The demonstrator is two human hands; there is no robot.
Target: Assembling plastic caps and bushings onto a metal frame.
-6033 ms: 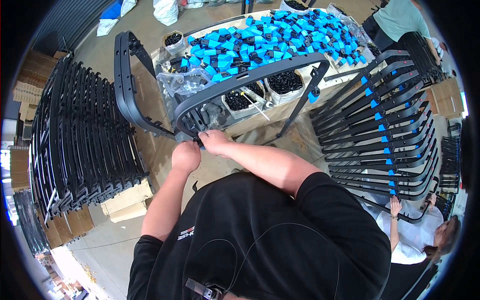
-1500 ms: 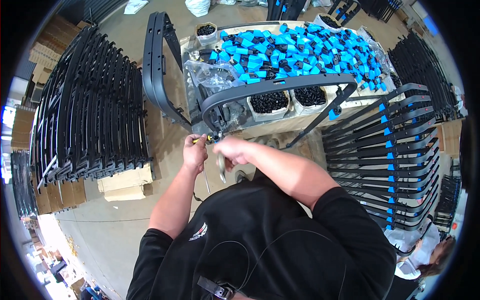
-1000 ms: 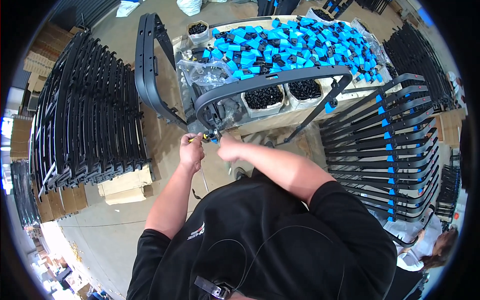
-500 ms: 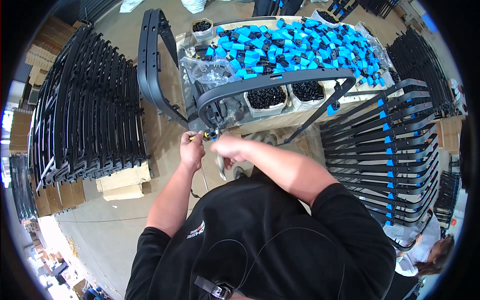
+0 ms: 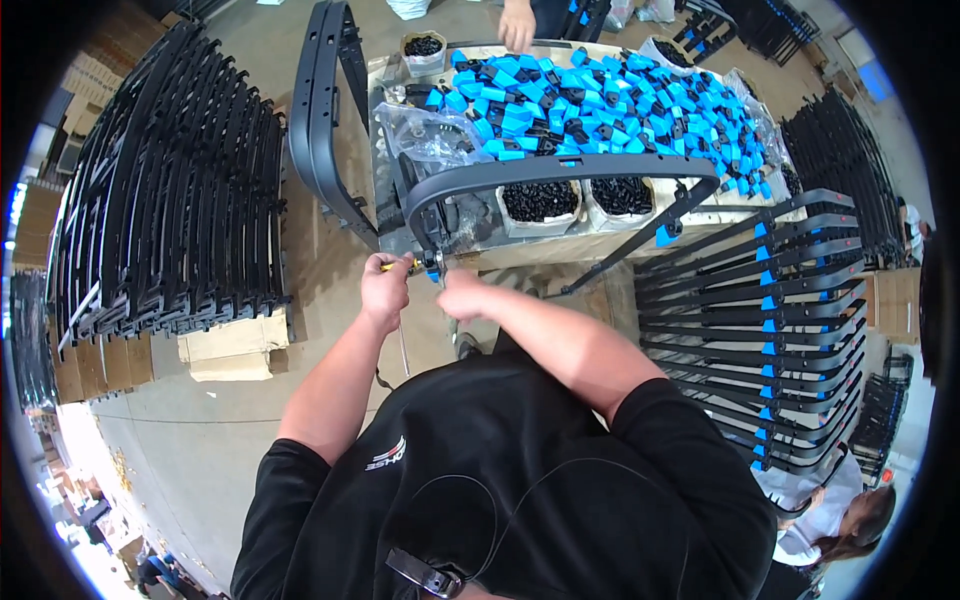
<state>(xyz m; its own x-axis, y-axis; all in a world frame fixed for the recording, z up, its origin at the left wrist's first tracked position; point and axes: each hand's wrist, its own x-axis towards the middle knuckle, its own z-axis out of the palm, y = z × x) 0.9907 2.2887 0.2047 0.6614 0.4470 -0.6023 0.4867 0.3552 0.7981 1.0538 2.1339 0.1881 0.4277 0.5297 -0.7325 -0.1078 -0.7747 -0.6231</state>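
A black curved frame (image 5: 560, 168) stands at the table's near edge, its left end close to my hands. My left hand (image 5: 384, 292) is closed around a yellow-and-black handled tool (image 5: 390, 266) pointing at the frame's end fitting (image 5: 432, 262). A thin metal rod (image 5: 404, 350) hangs below that hand; whether it belongs to the same tool is unclear. My right hand (image 5: 466, 296) is closed on a silver wrench (image 5: 442, 262), its upper end against the fitting. Fingers hide most of the wrench. A blue piece shows just under the fitting.
The table (image 5: 580, 245) carries a heap of blue-and-black caps (image 5: 600, 105), a clear plastic bag (image 5: 425, 135) and tubs of black parts (image 5: 540, 200). Stacked black frames stand left (image 5: 170, 200) and right (image 5: 760, 320). A co-worker's hand (image 5: 517, 25) is across the table; a person in white (image 5: 820, 500) is lower right.
My right hand has brought the wrench up to the fitting from lower down. My left hand stays at the same spot. A co-worker's hand has appeared at the table's far side.
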